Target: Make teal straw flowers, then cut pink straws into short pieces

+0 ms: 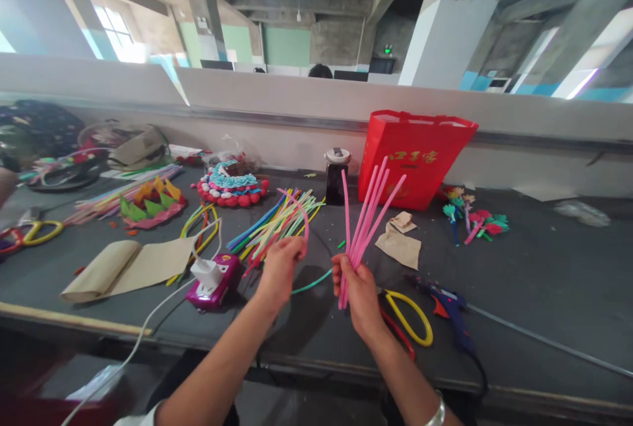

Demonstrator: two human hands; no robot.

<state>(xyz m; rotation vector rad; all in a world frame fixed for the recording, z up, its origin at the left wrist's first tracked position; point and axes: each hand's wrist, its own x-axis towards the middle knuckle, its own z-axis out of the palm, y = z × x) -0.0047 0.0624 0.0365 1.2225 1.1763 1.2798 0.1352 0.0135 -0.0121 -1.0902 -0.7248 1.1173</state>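
My right hand (pixel 362 297) is closed round a fanned bundle of pink pipe cleaners (pixel 368 215), held upright above the dark table. To the left, my left hand (pixel 283 271) pinches one curved pink pipe cleaner (pixel 305 218), apart from the bundle. Behind that hand lies a pile of mixed-colour pipe cleaners (pixel 267 225). A teal pipe cleaner (pixel 312 282) lies on the table between my hands. Scissors with yellow and red handles (pixel 413 314) lie beside my right wrist, partly hidden by it.
A blue glue gun (pixel 451 310) with its cord lies at the right. A red bag (pixel 415 155) and a dark cup with white lid (pixel 337 179) stand behind. At left are a brown paper roll (pixel 106 271), a purple power strip (pixel 215 284) and a white cable.
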